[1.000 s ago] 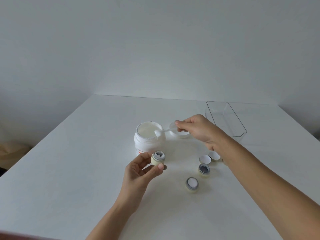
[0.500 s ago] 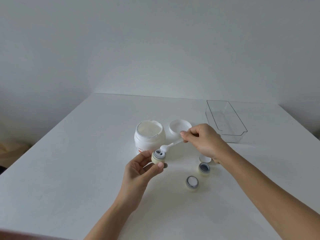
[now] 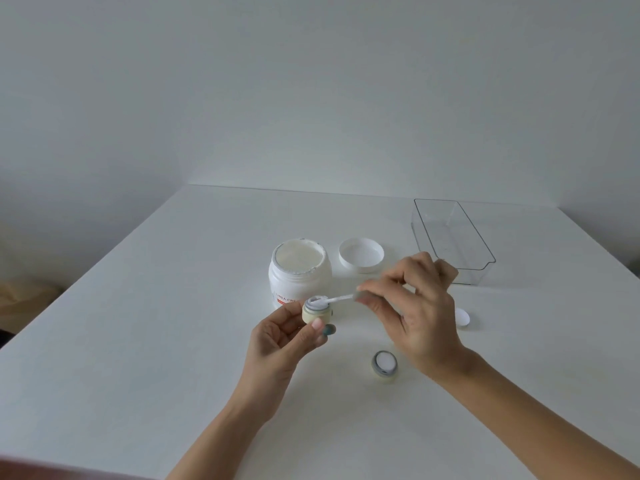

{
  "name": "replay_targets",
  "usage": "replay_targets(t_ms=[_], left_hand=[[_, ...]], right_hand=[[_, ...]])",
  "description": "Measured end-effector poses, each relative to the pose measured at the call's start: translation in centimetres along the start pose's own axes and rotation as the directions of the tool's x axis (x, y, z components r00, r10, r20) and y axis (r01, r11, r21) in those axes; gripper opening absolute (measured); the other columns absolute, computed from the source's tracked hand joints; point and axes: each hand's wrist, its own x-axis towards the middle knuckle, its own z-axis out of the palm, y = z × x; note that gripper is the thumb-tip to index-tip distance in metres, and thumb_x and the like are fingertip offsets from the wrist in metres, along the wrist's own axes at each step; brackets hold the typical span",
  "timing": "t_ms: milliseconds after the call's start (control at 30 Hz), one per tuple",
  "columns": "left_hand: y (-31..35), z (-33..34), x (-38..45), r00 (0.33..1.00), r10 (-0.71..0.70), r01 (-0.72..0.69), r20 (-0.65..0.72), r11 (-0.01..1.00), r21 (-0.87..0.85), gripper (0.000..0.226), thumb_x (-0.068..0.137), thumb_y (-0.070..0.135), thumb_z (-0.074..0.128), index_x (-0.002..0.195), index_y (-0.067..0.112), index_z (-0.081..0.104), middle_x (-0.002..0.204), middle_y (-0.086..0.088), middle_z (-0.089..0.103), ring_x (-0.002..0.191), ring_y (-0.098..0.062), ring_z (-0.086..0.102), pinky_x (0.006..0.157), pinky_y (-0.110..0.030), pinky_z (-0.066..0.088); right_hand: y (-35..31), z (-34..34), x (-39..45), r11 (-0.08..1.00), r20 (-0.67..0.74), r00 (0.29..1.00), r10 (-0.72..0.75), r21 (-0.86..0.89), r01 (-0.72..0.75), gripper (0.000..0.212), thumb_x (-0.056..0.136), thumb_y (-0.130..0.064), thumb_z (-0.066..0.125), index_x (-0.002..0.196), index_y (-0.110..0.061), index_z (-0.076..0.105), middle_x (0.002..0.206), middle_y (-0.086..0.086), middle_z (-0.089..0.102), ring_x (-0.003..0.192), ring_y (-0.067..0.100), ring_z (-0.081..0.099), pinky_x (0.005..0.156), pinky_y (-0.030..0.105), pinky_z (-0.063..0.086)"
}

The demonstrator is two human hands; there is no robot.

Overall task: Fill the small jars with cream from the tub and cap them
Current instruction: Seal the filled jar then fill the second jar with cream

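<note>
Pinching the thin white spatula (image 3: 341,299) by its handle end, the fingers (image 3: 377,293) of the right hand (image 3: 415,317) are pressed together on it, thumb against forefinger, with the other fingers curled loosely above. The spatula's loaded tip rests on the mouth of the small jar (image 3: 316,310), which the left hand (image 3: 277,344) holds off the bench (image 3: 138,341) between thumb and fingertips, closed snugly round its pale yellow wall. Cream sits heaped at the rim, so the step seems to be wiping the blade off into the jar. To do it well, I would keep the jar upright and steady, drag the blade across the inner edge to scrape it clean, and press the cream down so none overhangs the thread where the cap must seat. Just behind the jar stands the open tub (image 3: 300,271), its lid (image 3: 361,255) lying upturned beside it. Nearer, a second jar (image 3: 384,366) on the bench already looks full and uncapped. A small white cap (image 3: 462,318) shows past the right hand, and a clear tray (image 3: 450,239) lies further off.
</note>
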Motion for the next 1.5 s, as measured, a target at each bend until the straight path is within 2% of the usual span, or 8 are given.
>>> replay_targets(t_ms=[133, 333, 567, 733, 933, 1067, 1233, 1500], left_hand=[[0.0, 0.0, 0.0, 1.0, -0.003, 0.003, 0.002, 0.999, -0.035, 0.034, 0.073, 0.026, 0.078, 0.105, 0.014, 0.075, 0.096, -0.01, 0.074, 0.087, -0.021, 0.073, 0.078, -0.024, 0.056], [-0.1, 0.0, 0.1, 1.0, -0.004, 0.005, 0.01, 0.999, -0.042, 0.031, 0.073, 0.025, 0.078, 0.102, 0.015, 0.075, 0.09, -0.008, 0.074, 0.088, -0.022, 0.073, 0.08, -0.026, 0.056], [-0.1, -0.1, 0.1, 1.0, -0.023, 0.022, -0.008, 0.996, -0.087, 0.033, 0.077, 0.016, 0.076, 0.107, 0.01, 0.066, 0.099, -0.017, 0.071, 0.09, -0.027, 0.072, 0.079, -0.026, 0.057], [-0.2, -0.1, 0.1, 0.998, -0.062, 0.06, -0.013, 0.99, -0.126, 0.03, 0.082, 0.004, 0.073, 0.111, 0.006, 0.066, 0.105, -0.016, 0.071, 0.092, -0.026, 0.073, 0.079, -0.026, 0.058], [-0.8, 0.3, -0.6, 0.996, -0.087, 0.089, 0.026, 0.992, -0.091, 0.025, 0.084, 0.008, 0.07, 0.107, 0.013, 0.073, 0.103, -0.007, 0.073, 0.094, -0.022, 0.073, 0.079, -0.023, 0.057], [-1.0, 0.2, -0.7, 0.994, -0.105, 0.106, 0.018, 0.99, -0.088, 0.032, 0.083, 0.01, 0.065, 0.115, 0.012, 0.066, 0.104, -0.011, 0.072, 0.093, -0.025, 0.072, 0.079, -0.026, 0.057], [-1.3, 0.0, -0.8, 0.991, -0.121, 0.122, 0.059, 0.993, -0.002, 0.032, 0.082, 0.013, 0.069, 0.113, 0.022, 0.07, 0.106, -0.004, 0.073, 0.094, -0.02, 0.07, 0.081, -0.025, 0.055], [-1.4, 0.0, -0.8, 0.994, -0.087, 0.082, 0.073, 0.994, 0.076, 0.04, 0.071, 0.02, 0.081, 0.109, 0.019, 0.071, 0.103, 0.003, 0.071, 0.088, -0.011, 0.063, 0.08, -0.02, 0.051]], right_hand=[[0.3, -0.4, -1.3, 0.985, -0.022, 0.987, -0.159, -0.07, 0.157, 0.009, 0.089, -0.031, 0.067, 0.086, -0.023, 0.07, 0.07, -0.005, 0.053, 0.073, 0.016, 0.045, 0.072, 0.036, 0.023], [0.8, -1.2, -1.7, 0.988, -0.04, 0.988, -0.148, -0.052, 0.145, 0.008, 0.091, -0.034, 0.063, 0.093, -0.026, 0.064, 0.08, -0.011, 0.043, 0.073, 0.015, 0.045, 0.074, 0.034, 0.022], [1.0, -1.6, -0.8, 1.0, -0.109, 0.994, 0.024, 0.011, -0.023, 0.026, 0.09, -0.032, 0.062, 0.075, -0.015, 0.076, 0.066, -0.002, 0.053, 0.068, 0.016, 0.045, 0.069, 0.039, 0.028], [1.4, -0.4, 1.7, 0.978, -0.077, 0.975, 0.21, 0.032, -0.208, 0.022, 0.086, -0.032, 0.066, 0.072, -0.017, 0.075, 0.069, 0.0, 0.054, 0.07, 0.013, 0.046, 0.074, 0.038, 0.028], [1.1, 2.7, 6.1, 0.977, 0.193, 0.957, 0.214, -0.031, -0.212, 0.017, 0.081, -0.035, 0.07, 0.073, -0.021, 0.075, 0.078, -0.002, 0.059, 0.083, 0.021, 0.054, 0.076, 0.03, 0.016], [0.6, 5.3, 8.1, 0.991, 0.42, 0.906, 0.057, -0.134, 0.0, 0.025, 0.087, -0.038, 0.062, 0.077, -0.018, 0.074, 0.086, 0.001, 0.058, 0.093, 0.025, 0.051, 0.078, 0.033, 0.016], [0.2, 7.8, 9.1, 0.956, 0.645, 0.764, -0.008, -0.218, 0.194, 0.032, 0.096, -0.039, 0.049, 0.089, -0.016, 0.07, 0.094, 0.002, 0.052, 0.1, 0.025, 0.043, 0.078, 0.035, 0.014], [0.6, 7.7, 9.4, 0.955, 0.704, 0.652, 0.281, -0.137, -0.264, 0.042, 0.095, -0.036, 0.05, 0.067, -0.007, 0.06, 0.072, 0.008, 0.059, 0.092, 0.029, 0.053, 0.076, 0.037, 0.022]])
